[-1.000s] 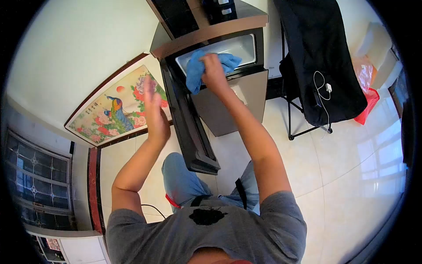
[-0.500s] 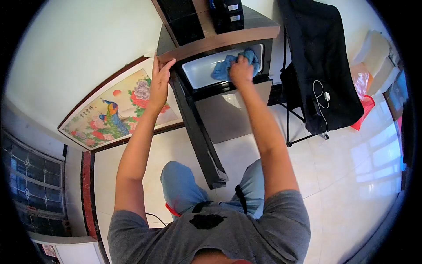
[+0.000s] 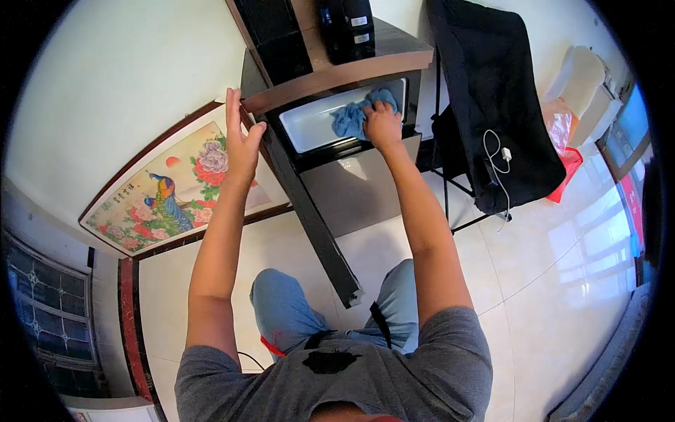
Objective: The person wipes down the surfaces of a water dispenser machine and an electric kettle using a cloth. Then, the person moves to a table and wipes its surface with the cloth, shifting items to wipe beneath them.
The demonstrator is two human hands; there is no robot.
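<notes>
My right hand [image 3: 383, 126] presses a crumpled blue cloth [image 3: 348, 121] inside the white-lined compartment [image 3: 304, 133] of a dark cabinet-like appliance, toward its right end. The fingers bend over the cloth and partly hide it. Over at the left corner of the appliance, my left hand [image 3: 243, 144] is raised with its fingers stretched out and the thumb apart, holding nothing. Its thumb is beside the top of the open black door [image 3: 309, 211], seen edge-on and pointing back between my knees. Whether the thumb touches the door, I cannot tell.
A framed peacock-and-flower picture [image 3: 162, 190] leans against the left wall. Black boxy objects [image 3: 346, 32] stand on the brown-edged top [image 3: 344, 77]. At right is a black folding chair [image 3: 503, 105] with a white cable [image 3: 494, 151] on it, and a red bag [image 3: 568, 172] behind.
The whole view has shifted, so the appliance appears slightly farther left and lower. My right hand remains on the cloth inside the compartment, with a small shift. My left hand stays near the corner.
</notes>
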